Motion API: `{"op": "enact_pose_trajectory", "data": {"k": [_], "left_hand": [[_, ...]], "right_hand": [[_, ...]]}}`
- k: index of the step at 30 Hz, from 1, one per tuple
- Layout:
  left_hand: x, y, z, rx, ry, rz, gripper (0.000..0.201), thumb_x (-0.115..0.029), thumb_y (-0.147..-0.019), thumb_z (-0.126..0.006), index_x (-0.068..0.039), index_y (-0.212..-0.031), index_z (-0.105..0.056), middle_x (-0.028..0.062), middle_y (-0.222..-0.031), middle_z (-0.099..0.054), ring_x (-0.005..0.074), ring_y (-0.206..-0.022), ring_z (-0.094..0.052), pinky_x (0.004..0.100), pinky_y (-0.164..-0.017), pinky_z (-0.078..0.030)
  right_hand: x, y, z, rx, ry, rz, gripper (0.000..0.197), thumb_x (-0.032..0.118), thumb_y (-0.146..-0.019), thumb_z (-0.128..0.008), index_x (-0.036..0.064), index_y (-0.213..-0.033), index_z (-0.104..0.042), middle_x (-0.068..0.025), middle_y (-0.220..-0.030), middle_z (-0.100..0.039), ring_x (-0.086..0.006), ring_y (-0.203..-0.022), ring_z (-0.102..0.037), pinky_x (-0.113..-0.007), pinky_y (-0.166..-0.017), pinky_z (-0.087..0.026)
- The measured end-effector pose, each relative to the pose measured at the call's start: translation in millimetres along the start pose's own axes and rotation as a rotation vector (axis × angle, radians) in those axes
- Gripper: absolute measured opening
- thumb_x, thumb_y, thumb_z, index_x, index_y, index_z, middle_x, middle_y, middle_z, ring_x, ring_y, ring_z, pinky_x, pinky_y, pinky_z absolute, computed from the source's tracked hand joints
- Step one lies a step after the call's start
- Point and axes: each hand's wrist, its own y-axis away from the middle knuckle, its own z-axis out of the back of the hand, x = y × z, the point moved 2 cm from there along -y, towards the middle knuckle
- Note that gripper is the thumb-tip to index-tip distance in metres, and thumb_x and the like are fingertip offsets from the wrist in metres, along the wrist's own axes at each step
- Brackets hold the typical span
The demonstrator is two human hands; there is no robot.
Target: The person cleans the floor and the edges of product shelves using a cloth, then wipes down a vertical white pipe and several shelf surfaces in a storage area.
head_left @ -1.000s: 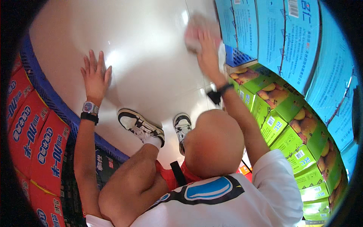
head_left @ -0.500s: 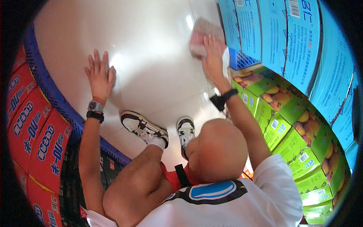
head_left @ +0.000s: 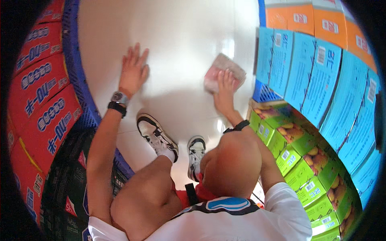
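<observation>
My right hand (head_left: 226, 83) presses down on a folded cloth (head_left: 228, 63), pinkish with greyish-brown edges, which lies against the shiny pale floor (head_left: 173, 32). The fingers are together over the cloth's near part, and its far part and right corner show past them. To the left, my left hand (head_left: 134, 71) is open above or on the same floor, fingers spread and nothing in it; whether the palm bears on the floor I cannot tell.
My shoes (head_left: 157, 136) stand close below the hands. Red cartons (head_left: 44, 80) line the left behind a blue plastic edge (head_left: 73, 60), with dark packs (head_left: 68, 172) nearer. At right are green cartons (head_left: 293, 156), light-blue cartons (head_left: 309, 76), a blue crate (head_left: 266, 93) and orange-and-white cartons (head_left: 301, 19).
My right hand has drawn the cloth nearer, away from the blue cartons' base. The view has shifted rightward, bringing orange cartons in. My left hand stays spread.
</observation>
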Motion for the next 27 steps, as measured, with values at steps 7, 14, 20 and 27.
{"op": "enact_pose_trajectory", "data": {"k": [7, 14, 20, 27], "left_hand": [[-32.3, 46.5, 38.1, -0.023, 0.333, 0.015, 0.071, -0.007, -0.108, -0.065, -0.016, -0.178, -0.055, 0.0182, -0.188, -0.044, 0.0443, -0.171, -0.044, 0.052, -0.142, -0.04], [-18.0, 111.9, 71.7, -0.049, 0.418, 0.144, 0.063, -0.008, -0.112, -0.065, -0.014, -0.175, -0.059, 0.0127, -0.183, -0.053, 0.041, -0.166, -0.051, 0.0499, -0.138, -0.046], [9.9, 133.4, 103.9, -0.162, 0.395, 0.257, 0.063, -0.008, -0.111, -0.068, -0.013, -0.174, -0.06, 0.0156, -0.179, -0.058, 0.041, -0.163, -0.054, 0.0515, -0.136, -0.047], [24.0, 133.3, 117.0, -0.308, 0.435, 0.324, 0.059, -0.011, -0.115, -0.066, -0.012, -0.174, -0.06, 0.0173, -0.179, -0.058, 0.0414, -0.162, -0.055, 0.0515, -0.139, -0.042]], "right_hand": [[-3.5, -226.9, 22.7, -0.177, 0.065, -0.073, 0.103, 0.026, -0.109, -0.071, 0.0058, -0.192, -0.014, -0.0337, -0.197, -0.009, -0.0564, -0.182, -0.004, -0.072, -0.145, -0.007], [43.0, -381.1, 50.4, -0.397, 0.009, 0.021, 0.081, 0.037, -0.113, -0.067, 0.0178, -0.187, -0.04, -0.0271, -0.192, -0.031, -0.0512, -0.18, -0.018, -0.073, -0.142, -0.012], [281.9, -276.8, -64.9, -0.231, -0.345, 0.744, 0.048, 0.018, -0.108, -0.066, 0.0171, -0.155, -0.076, -0.0145, -0.155, -0.072, -0.0472, -0.152, -0.055, -0.072, -0.132, -0.03], [340.7, -106.7, -136.2, 0.739, -0.145, 1.219, 0.062, 0.037, -0.117, -0.059, 0.0088, -0.172, -0.063, -0.0257, -0.19, -0.041, -0.0443, -0.18, -0.03, -0.065, -0.148, -0.019]]}}
